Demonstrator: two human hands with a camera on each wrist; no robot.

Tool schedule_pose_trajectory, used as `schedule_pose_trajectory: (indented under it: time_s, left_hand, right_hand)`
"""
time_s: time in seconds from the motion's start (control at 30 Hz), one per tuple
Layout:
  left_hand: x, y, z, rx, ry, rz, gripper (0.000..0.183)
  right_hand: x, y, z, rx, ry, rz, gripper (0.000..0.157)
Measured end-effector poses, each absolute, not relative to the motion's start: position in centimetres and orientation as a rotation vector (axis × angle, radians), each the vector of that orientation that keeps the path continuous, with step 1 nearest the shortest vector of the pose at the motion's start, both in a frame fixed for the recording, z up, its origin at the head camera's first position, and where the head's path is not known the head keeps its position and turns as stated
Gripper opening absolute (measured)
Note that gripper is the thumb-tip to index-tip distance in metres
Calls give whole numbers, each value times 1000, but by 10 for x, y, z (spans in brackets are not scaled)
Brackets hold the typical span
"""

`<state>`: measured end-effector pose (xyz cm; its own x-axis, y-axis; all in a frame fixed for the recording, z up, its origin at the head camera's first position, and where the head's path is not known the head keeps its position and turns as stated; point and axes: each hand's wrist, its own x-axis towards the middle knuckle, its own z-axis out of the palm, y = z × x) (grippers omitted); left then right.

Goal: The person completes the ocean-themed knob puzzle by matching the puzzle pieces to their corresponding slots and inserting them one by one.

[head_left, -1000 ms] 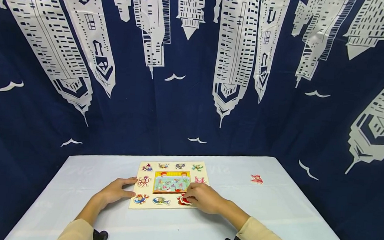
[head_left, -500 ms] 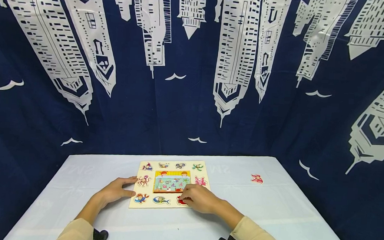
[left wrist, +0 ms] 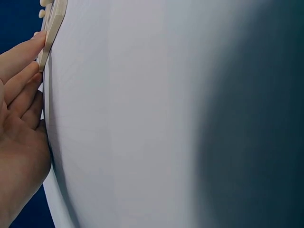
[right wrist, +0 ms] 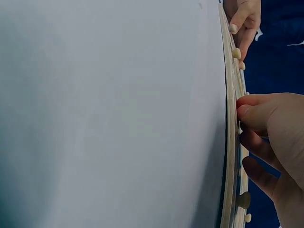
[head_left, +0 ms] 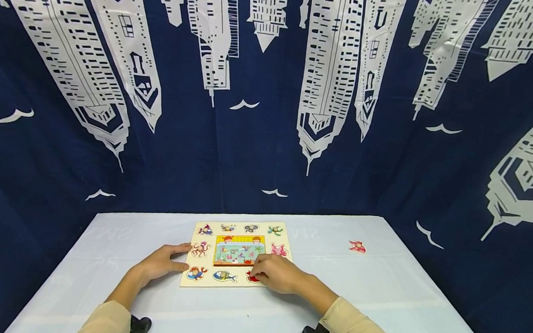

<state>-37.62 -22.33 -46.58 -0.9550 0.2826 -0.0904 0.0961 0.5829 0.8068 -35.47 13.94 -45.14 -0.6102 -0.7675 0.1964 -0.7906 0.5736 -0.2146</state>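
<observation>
A wooden peg puzzle board (head_left: 207,283) with sea-animal pieces around an aquarium picture lies on the table. My left hand (head_left: 157,263) touches the board's left edge, thumb and fingers spread and mostly straight; the left wrist view shows the fingertips against the rim. Over the lower right corner, my right hand (head_left: 279,275) pinches the red crab puzzle piece (head_left: 251,277) between thumb and index finger, as the right wrist view also suggests. The crab is mostly hidden under the fingers, so whether it sits fully in its recess cannot be seen. A pink starfish piece (head_left: 279,250) shows just above this hand.
A loose red-pink fish-shaped piece (head_left: 358,246) lies on the white-covered table (head_left: 333,274), right of the board. Dark devices (head_left: 139,328) show below both wrists. A navy curtain (head_left: 248,160) with white building prints hangs behind the table.
The right hand has shifted slightly left over the crab piece, uncovering more of the starfish; since half a second ago it has hardly moved. The left hand stays at the board's edge.
</observation>
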Motion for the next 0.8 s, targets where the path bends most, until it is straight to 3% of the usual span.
schedule_pose_trajectory:
  time_s: [0.8]
  left_hand:
    - [-379,-222,-470,296,2604,1310,65]
  right_hand:
    - [-362,154,-440,1282,-2727,518,16]
